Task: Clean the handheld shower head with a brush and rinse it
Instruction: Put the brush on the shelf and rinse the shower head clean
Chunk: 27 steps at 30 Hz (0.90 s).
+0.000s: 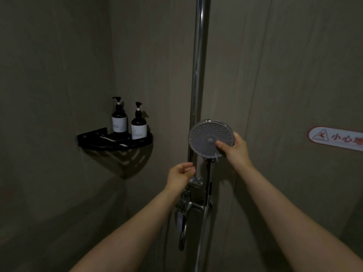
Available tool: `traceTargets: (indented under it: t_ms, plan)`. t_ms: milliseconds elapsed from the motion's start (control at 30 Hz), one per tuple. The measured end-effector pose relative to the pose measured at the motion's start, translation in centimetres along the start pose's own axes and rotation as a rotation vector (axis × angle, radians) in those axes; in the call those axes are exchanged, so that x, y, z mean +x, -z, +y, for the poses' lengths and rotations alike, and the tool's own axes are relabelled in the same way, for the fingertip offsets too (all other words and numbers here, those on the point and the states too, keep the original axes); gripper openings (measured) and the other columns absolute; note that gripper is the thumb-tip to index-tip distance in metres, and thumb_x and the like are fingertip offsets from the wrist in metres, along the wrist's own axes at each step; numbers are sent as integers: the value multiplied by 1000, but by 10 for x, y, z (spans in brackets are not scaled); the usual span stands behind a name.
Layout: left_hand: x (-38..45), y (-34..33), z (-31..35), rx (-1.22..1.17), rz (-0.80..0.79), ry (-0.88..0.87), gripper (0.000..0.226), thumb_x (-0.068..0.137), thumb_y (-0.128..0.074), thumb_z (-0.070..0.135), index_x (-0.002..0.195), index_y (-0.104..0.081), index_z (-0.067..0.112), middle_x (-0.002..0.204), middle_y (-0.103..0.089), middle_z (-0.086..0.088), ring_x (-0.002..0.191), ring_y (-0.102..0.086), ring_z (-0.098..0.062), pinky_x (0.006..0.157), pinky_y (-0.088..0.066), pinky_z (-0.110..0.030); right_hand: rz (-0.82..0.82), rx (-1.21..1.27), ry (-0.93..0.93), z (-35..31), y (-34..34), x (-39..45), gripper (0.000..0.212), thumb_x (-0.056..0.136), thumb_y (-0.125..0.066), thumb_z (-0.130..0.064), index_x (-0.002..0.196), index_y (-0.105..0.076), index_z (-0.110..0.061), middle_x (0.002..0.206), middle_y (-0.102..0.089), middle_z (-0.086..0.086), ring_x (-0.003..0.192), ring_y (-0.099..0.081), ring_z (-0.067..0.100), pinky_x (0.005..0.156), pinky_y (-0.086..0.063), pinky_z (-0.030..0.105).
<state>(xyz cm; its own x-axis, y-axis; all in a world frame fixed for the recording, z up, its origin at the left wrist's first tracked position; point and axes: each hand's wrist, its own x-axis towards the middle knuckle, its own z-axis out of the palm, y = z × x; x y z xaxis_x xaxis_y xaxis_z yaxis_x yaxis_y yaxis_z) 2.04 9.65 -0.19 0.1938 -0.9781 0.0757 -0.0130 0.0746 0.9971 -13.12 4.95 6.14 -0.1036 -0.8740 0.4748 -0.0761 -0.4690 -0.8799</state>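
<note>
Grey-brown shower walls meet in a corner, and a chrome riser pipe [198, 75] runs vertically up the middle; all positions below are given relative to this pipe.

The handheld shower head [211, 138] sits immediately right of the pipe, its round spray face turned toward the camera and its handle pointing straight down, so the long axis is vertical and parallel to the pipe. The right hand [234, 149] grips the lower right rim of the face, thumb pressed on the nozzle plate and fingers wrapped behind. The left hand [181, 173] hovers just left of the pipe and below the head, fingers loosely curled, holding nothing; it is near the handle but not touching it.

Directly below, at the pipe's base, the chrome mixer valve [189, 201] and a hose loop [182, 238] crowd the space under the handle and could obstruct a downward pull.

Well left of the pipe, a black corner shelf [92, 136] carries two pump bottles [129, 122]. Well right, a warning sticker [335, 137] is on the wall. A brush cannot be identified with certainty.
</note>
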Motion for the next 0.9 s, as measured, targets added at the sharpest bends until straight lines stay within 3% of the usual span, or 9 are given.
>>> traceTargets:
  t_ms: [100, 200, 333, 400, 467, 567, 633, 733, 900]
  plan:
    - [15, -5, -12, 42, -50, 15, 34, 87, -59, 3, 120, -58, 0, 107, -64, -13, 90, -58, -15, 75, -47, -13, -2, -46, 22, 5, 1, 17, 39, 78, -64, 9, 115, -54, 7, 100, -58, 8, 87, -57, 18, 61, -48, 3]
    - [35, -10, -24, 98, -131, 54, 35, 86, -57, -3, 121, -54, -7, 85, -60, -7, 73, -55, -9, 64, -48, -8, -6, -93, 26, 17, -2, 30, 39, 76, -65, 11, 114, -54, 8, 99, -58, 8, 75, -56, 5, 62, -48, 3]
    - [66, -17, -36, 161, -218, 101, 36, 87, -54, -6, 123, -52, -7, 104, -63, -12, 90, -60, -18, 73, -49, -11, 49, -108, 35, 33, -2, 44, 39, 76, -65, 11, 113, -55, 6, 100, -60, 9, 71, -60, -2, 64, -49, 4]
    - [81, -22, -36, 169, -273, 109, 39, 87, -51, -9, 126, -48, -9, 97, -59, -6, 86, -57, -15, 66, -48, -10, 106, -85, 40, 39, -1, 51, 39, 77, -64, 12, 113, -55, 2, 99, -60, 8, 65, -61, -11, 64, -49, 4]
    - [95, -28, -36, 172, -340, 118, 46, 85, -53, -10, 130, -43, -8, 101, -57, -7, 92, -56, -16, 75, -48, -16, 165, -50, 37, 42, -2, 56, 37, 77, -62, 12, 110, -55, -4, 100, -60, 9, 63, -61, -13, 64, -49, 5]
    - [108, -37, -35, 219, -425, 97, 57, 82, -58, -9, 136, -39, -4, 127, -54, -18, 119, -53, -28, 100, -43, -31, 198, -32, 44, 44, -7, 62, 37, 78, -61, 13, 110, -55, -4, 100, -60, 8, 65, -62, -11, 67, -51, 7]
    - [113, -43, -35, 243, -448, 73, 55, 84, -57, -6, 136, -40, -3, 128, -56, -19, 120, -54, -30, 97, -43, -24, 202, 3, 43, 43, -10, 64, 36, 78, -60, 12, 107, -55, -9, 99, -61, 9, 72, -63, -4, 74, -52, 15]
    - [117, -48, -37, 321, -449, 4, 40, 90, -51, 0, 130, -46, -2, 123, -58, -20, 114, -56, -29, 72, -35, -8, 202, 66, 42, 37, -12, 66, 34, 79, -59, 13, 97, -56, -15, 92, -64, 4, 78, -63, 7, 80, -52, 27]
    - [117, -52, -39, 332, -383, -113, 41, 93, -46, 4, 133, -45, 7, 132, -55, -10, 118, -51, -19, 89, -30, -14, 167, 146, 64, 25, -18, 67, 33, 78, -60, 11, 96, -56, -17, 98, -63, 9, 90, -61, 20, 89, -51, 39]
